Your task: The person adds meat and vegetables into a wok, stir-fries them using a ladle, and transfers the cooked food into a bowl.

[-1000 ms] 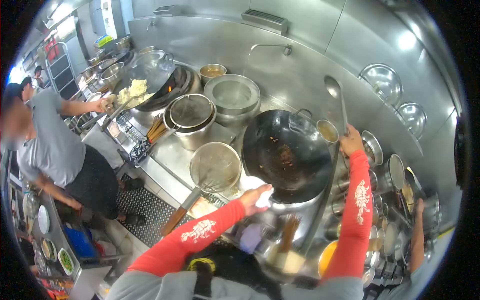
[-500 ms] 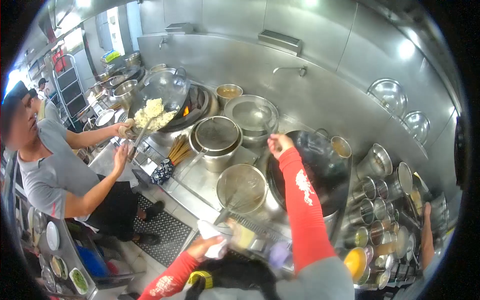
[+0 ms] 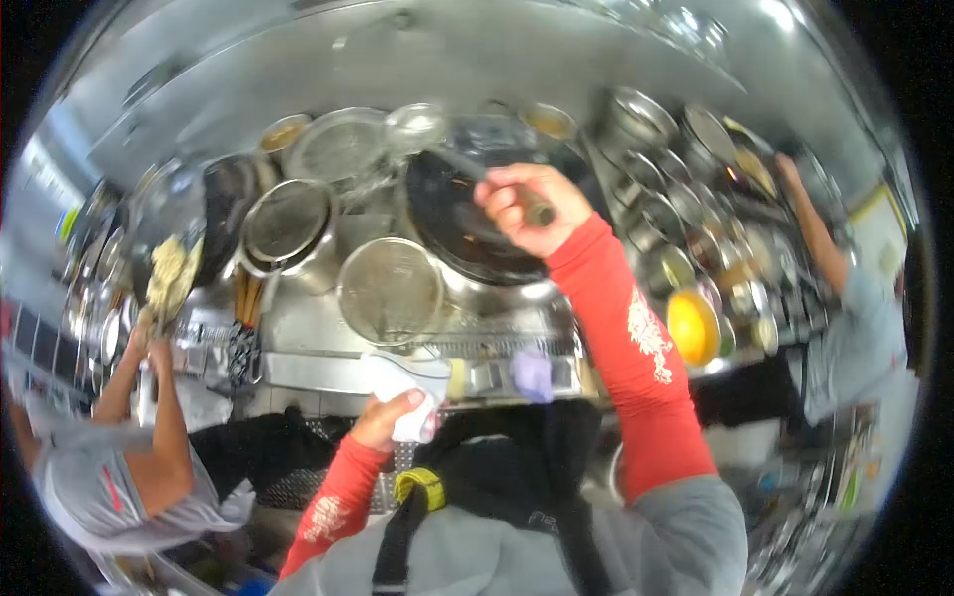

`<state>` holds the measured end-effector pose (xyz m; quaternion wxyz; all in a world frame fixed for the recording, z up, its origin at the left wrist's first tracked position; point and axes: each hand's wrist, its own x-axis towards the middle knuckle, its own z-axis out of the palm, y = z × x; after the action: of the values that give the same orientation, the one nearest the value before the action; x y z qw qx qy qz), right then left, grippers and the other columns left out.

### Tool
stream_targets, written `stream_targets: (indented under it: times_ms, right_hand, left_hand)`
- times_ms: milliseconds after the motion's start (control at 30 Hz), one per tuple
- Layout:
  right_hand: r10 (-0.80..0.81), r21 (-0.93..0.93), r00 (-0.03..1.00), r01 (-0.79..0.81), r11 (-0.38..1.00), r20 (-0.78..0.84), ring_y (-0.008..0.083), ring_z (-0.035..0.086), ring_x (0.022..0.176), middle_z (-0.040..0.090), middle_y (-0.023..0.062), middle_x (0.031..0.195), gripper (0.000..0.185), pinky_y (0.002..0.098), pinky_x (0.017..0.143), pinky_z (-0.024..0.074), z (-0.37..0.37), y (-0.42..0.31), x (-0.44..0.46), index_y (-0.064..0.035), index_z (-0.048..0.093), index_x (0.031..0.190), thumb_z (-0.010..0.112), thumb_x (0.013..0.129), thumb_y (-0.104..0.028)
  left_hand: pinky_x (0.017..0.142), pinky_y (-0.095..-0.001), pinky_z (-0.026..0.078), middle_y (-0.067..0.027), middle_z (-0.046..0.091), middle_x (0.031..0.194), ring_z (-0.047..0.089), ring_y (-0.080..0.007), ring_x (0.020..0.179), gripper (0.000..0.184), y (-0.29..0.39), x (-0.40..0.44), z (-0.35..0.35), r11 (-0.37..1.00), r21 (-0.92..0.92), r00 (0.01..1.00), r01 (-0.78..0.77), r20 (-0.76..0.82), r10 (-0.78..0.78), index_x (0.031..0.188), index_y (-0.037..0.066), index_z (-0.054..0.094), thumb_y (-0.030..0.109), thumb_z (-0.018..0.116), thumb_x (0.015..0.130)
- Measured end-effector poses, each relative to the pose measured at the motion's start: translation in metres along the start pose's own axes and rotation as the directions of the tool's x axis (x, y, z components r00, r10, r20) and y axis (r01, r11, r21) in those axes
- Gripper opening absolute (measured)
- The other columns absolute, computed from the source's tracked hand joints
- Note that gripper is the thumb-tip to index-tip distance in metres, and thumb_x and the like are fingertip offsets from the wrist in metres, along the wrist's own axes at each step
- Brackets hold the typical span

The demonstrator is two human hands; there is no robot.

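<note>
My right hand (image 3: 535,204) is closed round the handle of a ladle (image 3: 417,121), whose wooden end sticks out below my fist. The ladle's bowl is off to the upper left, beside a round mesh strainer (image 3: 343,144). Beneath the ladle sits a large dark wok (image 3: 467,233); parts of it are hidden by my hand and arm. My left hand (image 3: 378,422) grips a folded white cloth (image 3: 407,392) in front of the counter edge. Another round strainer (image 3: 391,293) lies on the counter between my hands and the wok.
At the left, a co-worker (image 3: 139,467) tilts a wok (image 3: 169,223) holding pale yellow food. Metal containers (image 3: 656,214) and a bowl of orange-yellow liquid (image 3: 693,328) crowd the right. Another person's arm (image 3: 815,223) reaches in there. A purple cloth (image 3: 532,374) lies at the front edge.
My view has turned right and downward. My right hand has drawn the ladle nearer, its handle now plainly showing. My left hand keeps the cloth. The co-worker's wok tips more steeply.
</note>
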<state>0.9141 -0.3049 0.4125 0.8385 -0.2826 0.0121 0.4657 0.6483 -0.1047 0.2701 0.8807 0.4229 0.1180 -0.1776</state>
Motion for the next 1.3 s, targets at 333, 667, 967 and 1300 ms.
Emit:
stream_targets:
  times_ms: [333,667,967,1300]
  right_hand:
    - [-0.418,-0.83,0.885,0.069,0.553,-0.205,0.0267,0.067,0.065,0.064,0.0191,0.069,0.059,0.0404,0.053,0.0518,-0.066,0.129,-0.144,0.0125,0.041,0.127,0.059,0.074,-0.005]
    - [-0.69,-0.995,0.719,-0.096,0.019,-0.082,0.04,0.062,0.078,0.054,0.0236,0.098,0.068,0.0474,0.066,0.051,-0.117,0.239,-0.17,-0.0078,0.04,0.137,0.061,0.072,-0.007]
    - [-0.665,-0.98,0.739,-0.192,-0.057,-0.106,0.0364,0.061,0.078,0.053,0.0211,0.096,0.07,0.0461,0.066,0.0514,-0.127,0.243,-0.178,-0.0122,0.038,0.141,0.06,0.074,-0.007]
    - [-0.645,-0.987,0.747,0.144,-0.077,0.16,0.0252,0.058,0.068,0.058,0.0127,0.08,0.062,0.036,0.067,0.0505,-0.135,0.153,-0.137,-0.0054,0.035,0.144,0.055,0.085,-0.005]
  left_hand:
    - [0.05,-0.0306,0.052,-0.028,0.058,0.105,0.062,-0.0245,0.066,0.079,0.033,0.039,0.033,0.995,0.097,0.937,0.013,0.345,-0.046,0.133,-0.01,0.031,0.037,0.067,0.079]
    - [0.057,-0.0268,0.051,-0.0293,0.054,0.11,0.058,-0.0211,0.07,0.071,0.062,0.094,0.092,0.94,0.266,0.858,-0.214,0.511,0.051,0.137,-0.006,0.029,0.037,0.059,0.089]
    - [0.054,-0.0281,0.052,-0.0286,0.056,0.108,0.061,-0.023,0.07,0.066,0.062,0.092,0.095,0.911,0.342,0.902,-0.232,0.426,0.07,0.135,-0.005,0.031,0.037,0.055,0.091]
    - [0.055,-0.0314,0.056,-0.0196,0.066,0.09,0.067,-0.0229,0.068,0.063,0.053,0.011,0.04,0.94,0.132,0.948,-0.313,0.104,0.301,0.119,-0.01,0.051,0.029,0.072,0.074]
